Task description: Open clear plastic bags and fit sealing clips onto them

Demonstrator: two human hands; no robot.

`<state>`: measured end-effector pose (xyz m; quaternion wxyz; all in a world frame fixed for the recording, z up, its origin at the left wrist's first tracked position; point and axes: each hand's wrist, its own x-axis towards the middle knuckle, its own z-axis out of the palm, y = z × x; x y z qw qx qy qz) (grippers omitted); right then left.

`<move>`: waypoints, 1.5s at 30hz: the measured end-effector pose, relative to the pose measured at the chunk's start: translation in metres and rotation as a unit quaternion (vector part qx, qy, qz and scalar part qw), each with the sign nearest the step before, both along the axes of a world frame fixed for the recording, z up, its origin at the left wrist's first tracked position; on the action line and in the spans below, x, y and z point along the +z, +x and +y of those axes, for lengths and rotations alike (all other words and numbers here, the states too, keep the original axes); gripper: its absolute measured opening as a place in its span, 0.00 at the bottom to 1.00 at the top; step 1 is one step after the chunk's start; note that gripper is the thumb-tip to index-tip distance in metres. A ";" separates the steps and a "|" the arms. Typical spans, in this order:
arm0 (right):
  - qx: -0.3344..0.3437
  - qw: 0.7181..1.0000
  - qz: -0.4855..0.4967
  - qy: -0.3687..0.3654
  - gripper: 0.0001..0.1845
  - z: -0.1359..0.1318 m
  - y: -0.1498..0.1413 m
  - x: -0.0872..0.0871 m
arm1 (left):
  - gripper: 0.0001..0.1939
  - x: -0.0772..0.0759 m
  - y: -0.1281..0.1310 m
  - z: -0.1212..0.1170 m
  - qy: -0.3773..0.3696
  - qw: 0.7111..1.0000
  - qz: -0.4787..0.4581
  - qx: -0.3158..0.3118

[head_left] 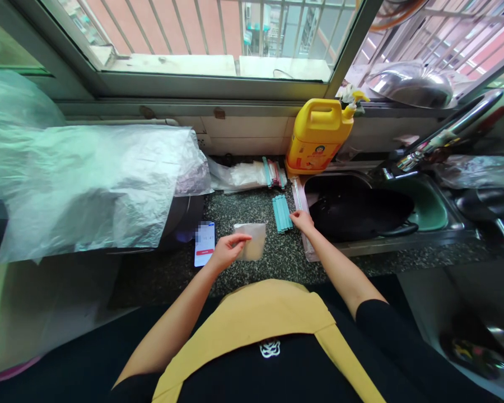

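Observation:
My left hand pinches the upper left edge of a small translucent plastic bag, which hangs low over the counter; pale contents show in its lower part. My right hand has its fingertips closed at the right edge of a row of teal bag sealing clips, and seems to grip the outermost one. Under my right wrist runs a long clear plastic package beside the sink. Behind the row lie more clear bags and a bundle of teal and dark red clips.
A phone lies on the speckled counter to the left. Farther left, plastic sheeting covers something bulky. A yellow jug stands behind the sink, which holds a black wok under the faucet.

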<state>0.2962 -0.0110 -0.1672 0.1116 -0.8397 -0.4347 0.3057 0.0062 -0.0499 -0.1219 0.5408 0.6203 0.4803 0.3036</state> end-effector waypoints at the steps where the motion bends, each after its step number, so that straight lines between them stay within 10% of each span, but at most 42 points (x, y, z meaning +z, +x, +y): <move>1: 0.000 1.000 -0.012 -0.014 0.10 0.001 -0.001 -0.002 | 0.12 -0.001 0.000 0.000 -0.001 1.000 0.001 0.002; 22: 0.066 0.986 -0.146 -0.055 0.17 -0.001 -0.005 0.005 | 0.15 -0.010 -0.002 0.002 0.008 1.000 0.012 0.012; 31: 0.114 0.976 -0.172 0.069 0.11 -0.015 -0.006 0.031 | 0.13 -0.009 -0.004 0.005 0.025 1.000 0.005 0.017; 38: 0.301 0.856 -0.074 0.413 0.06 -0.045 -0.041 0.055 | 0.13 -0.005 0.001 0.007 0.025 0.999 -0.012 0.031; 45: 0.394 0.788 -0.059 0.469 0.03 -0.070 -0.069 0.064 | 0.12 -0.005 0.004 -0.003 0.000 0.999 -0.034 0.037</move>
